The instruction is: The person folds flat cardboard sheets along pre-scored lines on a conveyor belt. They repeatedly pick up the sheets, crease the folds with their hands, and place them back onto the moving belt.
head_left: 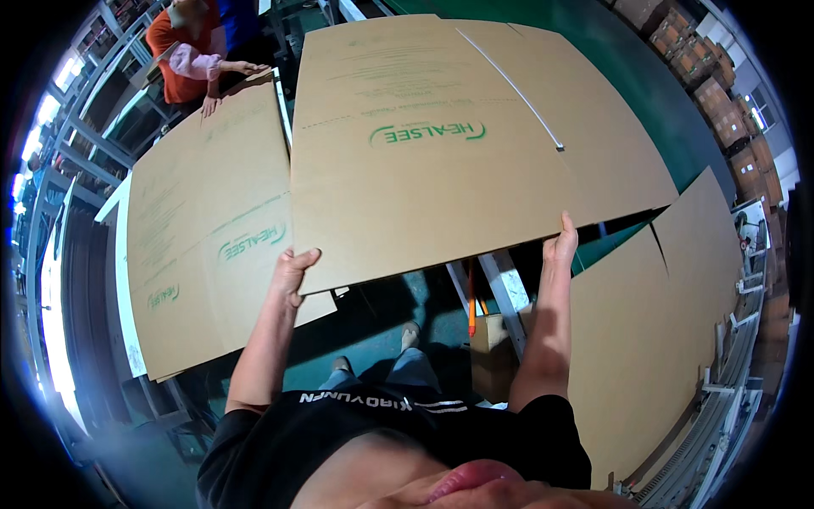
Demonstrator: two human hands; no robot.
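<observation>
A large flat sheet of brown cardboard (407, 195) with green print stretches in front of me. My left hand (294, 273) grips its near left corner, thumb on top and fingers hidden beneath. Farther right along the same near edge, my right hand (560, 241) holds on with its thumb up on the face. A thin white strip (509, 85) with a dark end runs slantwise over the sheet's right part. On the left lies another printed cardboard sheet (208, 212), partly under my sheet's left edge. A plain cardboard sheet (653, 339) slopes at the right, below my sheet's right corner.
Another person (182, 59) in an orange top stands at the far left, hands at the left sheet's far edge. Metal framing (504, 293) and a cardboard box (492, 360) are below my sheet. A rail (721, 407) lines the right side. Stacked cartons (721, 102) stand beyond the green floor.
</observation>
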